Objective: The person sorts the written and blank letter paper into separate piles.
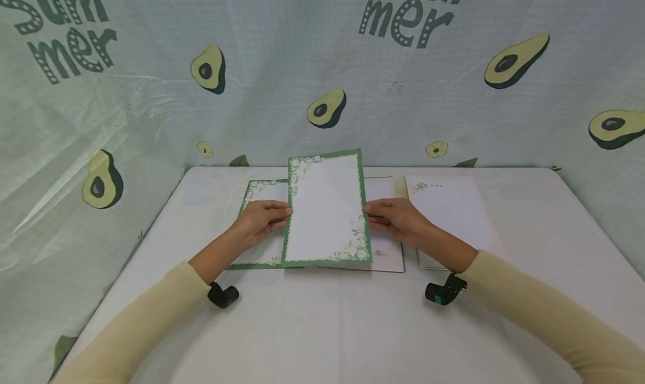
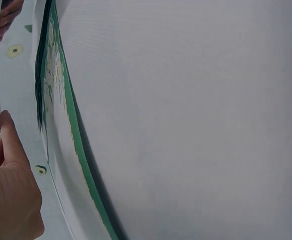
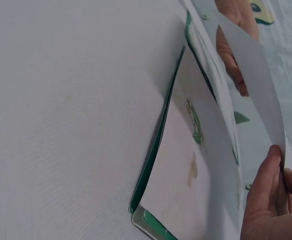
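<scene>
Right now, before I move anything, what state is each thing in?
Green-bordered sheet: lifted off the table, patterned face toward the head camera
Left hand: pinching that sheet's left edge
Right hand: pinching its right edge
Other green-bordered sheet: lying flat, partly hidden
Pale-topped stack: lying on the table, partly hidden
White sheet with small green print: lying flat, partly hidden

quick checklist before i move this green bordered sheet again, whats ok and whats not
1. Left hand pinching the held sheet at its left edge: ok
2. Right hand pinching its right edge: ok
3. Held sheet raised off the table: ok
4. Held sheet squared over the green-bordered paper at left: not ok, offset to the right
5. Only one page held: cannot tell
</scene>
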`<state>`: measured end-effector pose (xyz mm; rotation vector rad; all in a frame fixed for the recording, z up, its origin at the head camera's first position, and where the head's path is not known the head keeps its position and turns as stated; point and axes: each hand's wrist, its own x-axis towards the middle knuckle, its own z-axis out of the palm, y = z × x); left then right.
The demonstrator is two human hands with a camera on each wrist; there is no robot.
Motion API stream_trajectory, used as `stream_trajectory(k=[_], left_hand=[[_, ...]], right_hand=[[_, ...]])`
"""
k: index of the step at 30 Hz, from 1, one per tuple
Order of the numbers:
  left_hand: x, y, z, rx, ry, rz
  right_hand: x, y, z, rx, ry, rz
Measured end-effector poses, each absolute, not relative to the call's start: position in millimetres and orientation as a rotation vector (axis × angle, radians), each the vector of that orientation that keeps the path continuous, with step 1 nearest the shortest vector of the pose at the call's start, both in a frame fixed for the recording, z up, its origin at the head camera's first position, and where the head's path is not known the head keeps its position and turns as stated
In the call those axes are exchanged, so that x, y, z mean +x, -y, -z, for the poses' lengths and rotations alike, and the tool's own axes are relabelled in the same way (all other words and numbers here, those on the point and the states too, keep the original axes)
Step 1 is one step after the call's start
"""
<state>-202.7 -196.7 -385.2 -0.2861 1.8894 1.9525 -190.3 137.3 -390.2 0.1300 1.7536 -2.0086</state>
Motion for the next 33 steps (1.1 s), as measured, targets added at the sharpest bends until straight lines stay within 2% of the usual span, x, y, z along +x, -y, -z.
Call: stream_trajectory(k=[33], left_hand=[[-198.2, 217.1, 383.8, -0.258, -1.913, -1.92]], right_hand=[[-190.0, -119.8, 393.0, 0.109, -1.717, 2.031]])
